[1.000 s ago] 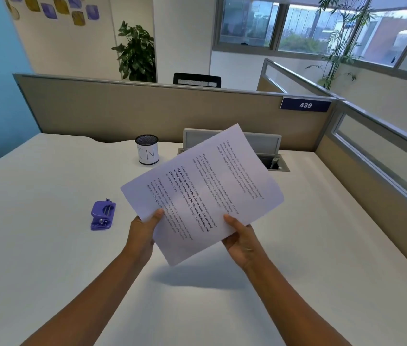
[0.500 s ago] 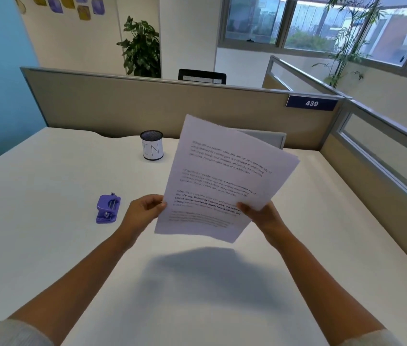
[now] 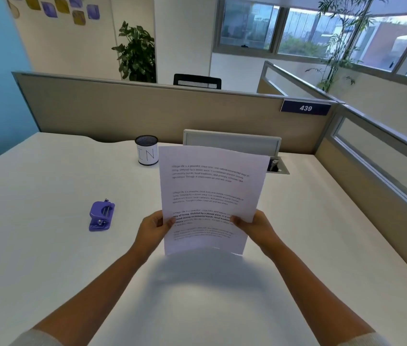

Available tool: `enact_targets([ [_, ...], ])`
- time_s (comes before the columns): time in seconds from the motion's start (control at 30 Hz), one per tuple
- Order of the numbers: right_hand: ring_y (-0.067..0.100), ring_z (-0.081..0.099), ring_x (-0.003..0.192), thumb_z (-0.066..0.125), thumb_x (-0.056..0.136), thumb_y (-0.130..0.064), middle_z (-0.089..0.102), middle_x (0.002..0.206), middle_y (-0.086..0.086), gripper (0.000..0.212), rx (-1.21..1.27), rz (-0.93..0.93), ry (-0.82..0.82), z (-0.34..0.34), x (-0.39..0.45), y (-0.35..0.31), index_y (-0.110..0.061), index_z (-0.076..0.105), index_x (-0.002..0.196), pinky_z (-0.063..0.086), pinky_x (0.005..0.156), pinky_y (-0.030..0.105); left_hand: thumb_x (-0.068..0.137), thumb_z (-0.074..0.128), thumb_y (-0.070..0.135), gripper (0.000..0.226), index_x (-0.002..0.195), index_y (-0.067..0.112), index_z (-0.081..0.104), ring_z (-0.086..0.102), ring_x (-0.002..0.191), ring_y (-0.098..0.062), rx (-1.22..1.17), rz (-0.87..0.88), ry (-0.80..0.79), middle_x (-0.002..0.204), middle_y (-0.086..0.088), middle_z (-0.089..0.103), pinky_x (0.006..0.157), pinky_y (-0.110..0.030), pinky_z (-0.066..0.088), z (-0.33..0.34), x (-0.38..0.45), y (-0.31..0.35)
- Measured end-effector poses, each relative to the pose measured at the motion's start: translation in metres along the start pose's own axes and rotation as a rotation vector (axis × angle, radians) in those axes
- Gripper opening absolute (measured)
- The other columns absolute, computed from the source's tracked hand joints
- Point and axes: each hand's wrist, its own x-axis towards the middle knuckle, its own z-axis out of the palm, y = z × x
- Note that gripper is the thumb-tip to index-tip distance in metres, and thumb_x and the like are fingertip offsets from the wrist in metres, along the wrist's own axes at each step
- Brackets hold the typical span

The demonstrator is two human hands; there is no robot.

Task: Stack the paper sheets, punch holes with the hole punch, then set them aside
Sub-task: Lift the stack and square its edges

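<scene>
White printed paper sheets stand nearly upright above the desk, text facing me, their bottom edge just off the white desktop. My left hand pinches the sheets' lower left edge. On the lower right edge, my right hand grips them with the thumb in front. How many sheets are in the bundle I cannot tell. A purple hole punch lies flat on the desk to the left of my left hand, apart from it.
A mesh pen cup with a white label stands at the back, left of the sheets. Behind the sheets is an open cable hatch. Beige partitions wall the desk at the back and right.
The sheets have turned from a slanted, tilted pose to upright and straight. Both hands have shifted to the lower side edges, and the view has moved closer.
</scene>
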Motion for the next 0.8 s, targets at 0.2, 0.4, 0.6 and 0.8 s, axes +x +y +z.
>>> enact_targets([
  [0.2,0.026,0.062,0.092,0.061,0.087,-0.015,0.064,0.103,0.005,0.019,-0.047,0.034,0.062,0.004,0.007,0.015,-0.018,0.058,0.106,0.055,0.074,0.028,0.09,0.052,0.018,0.016,0.091,0.029,0.064,0.066,0.075,0.006,0.055,0.002,0.003,0.077,0.028,0.07,0.063,-0.01,0.051,0.002,0.002,-0.006],
  [0.4,0.015,0.067,0.087,0.063,0.085,-0.016,0.068,0.098,-0.003,0.021,0.036,0.025,0.067,0.001,0.015,0.02,-0.021,0.059,0.105,0.058,0.067,0.022,0.087,0.059,0.02,0.005,0.083,0.023,0.059,0.063,0.076,-0.014,0.084,-0.015,0.132,0.085,0.001,0.068,0.064,-0.022,0.05,0.005,0.015,-0.009],
  [0.6,0.013,0.068,0.087,0.063,0.085,-0.018,0.068,0.103,-0.001,0.025,0.019,0.068,0.07,-0.002,0.032,0.03,-0.021,0.058,0.109,0.057,0.061,0.019,0.083,0.063,0.019,0.017,0.078,0.023,0.048,0.061,0.08,-0.023,0.115,-0.05,0.187,0.091,-0.011,0.066,0.063,-0.024,0.047,0.01,0.032,-0.017],
  [0.8,0.013,0.068,0.086,0.064,0.084,-0.019,0.068,0.105,0.002,0.025,0.016,0.122,0.075,-0.004,0.046,0.047,-0.022,0.058,0.108,0.056,0.06,0.019,0.085,0.061,0.018,0.011,0.08,0.023,0.053,0.061,0.082,-0.023,0.141,-0.108,0.155,0.092,-0.009,0.066,0.065,-0.028,0.049,0.012,0.045,-0.032],
])
